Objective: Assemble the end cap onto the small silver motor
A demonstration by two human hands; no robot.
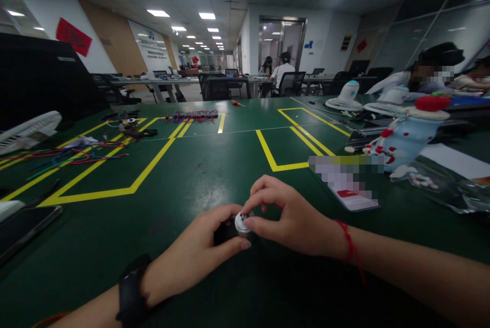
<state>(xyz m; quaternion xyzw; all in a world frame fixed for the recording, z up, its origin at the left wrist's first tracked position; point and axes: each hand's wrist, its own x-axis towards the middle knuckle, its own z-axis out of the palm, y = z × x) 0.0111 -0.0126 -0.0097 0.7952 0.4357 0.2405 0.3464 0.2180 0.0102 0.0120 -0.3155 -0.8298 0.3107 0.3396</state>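
Observation:
A small round metal part with a white top (241,223), perhaps a little motor, stands on the green table (199,180) close in front of me. My left hand (209,238) is wrapped round its lower body, thumb on the near side and fingers on the far side. From the right, my right hand (281,213) pinches at the top of the part with thumb and index finger. Something small and dark shows between those fingertips, too small to name. A black band sits on my left wrist, a red string on my right.
A phone (348,185) lies right of my hands, near a blue cup (411,139) with a red top. Loose wires (76,154) lie left, a wire bundle (195,116) farther back. An orange screwdriver (238,103) rests at the far edge. White fans (344,97) and a person are at right.

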